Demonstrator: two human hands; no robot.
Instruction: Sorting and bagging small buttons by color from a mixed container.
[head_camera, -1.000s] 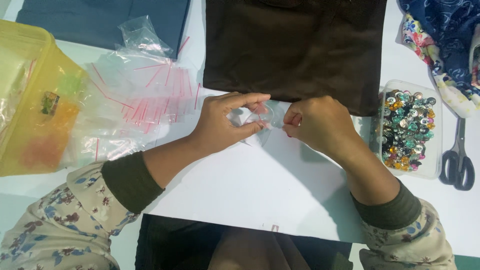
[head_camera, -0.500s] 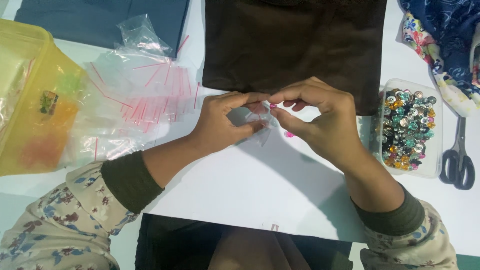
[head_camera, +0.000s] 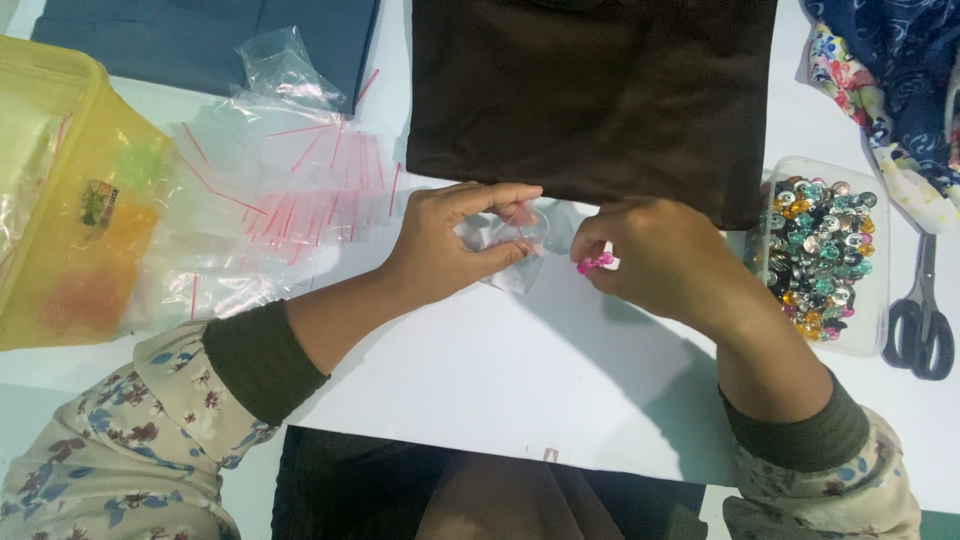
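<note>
My left hand (head_camera: 450, 245) pinches a small clear zip bag (head_camera: 510, 245) just above the white table (head_camera: 520, 370), holding its mouth between thumb and fingers. A few centimetres to the right, my right hand (head_camera: 665, 260) is closed around a small pink brooch-like piece (head_camera: 595, 263) whose tip peeks out at the fingertips. The pink piece sits just right of the bag, apart from it. Both sleeves are floral over dark green cuffs.
A clear tray of several colourful metal brooches (head_camera: 822, 255) lies right of my right hand, with scissors (head_camera: 922, 315) beyond. Dark brown cloth (head_camera: 590, 95) lies behind the hands, a pile of clear zip bags (head_camera: 280, 170) and a yellow plastic box (head_camera: 70, 190) to the left.
My right hand has drawn back to the right, away from the bag, and now shows a pink piece at its fingertips. My left hand keeps the bag in the same place.
</note>
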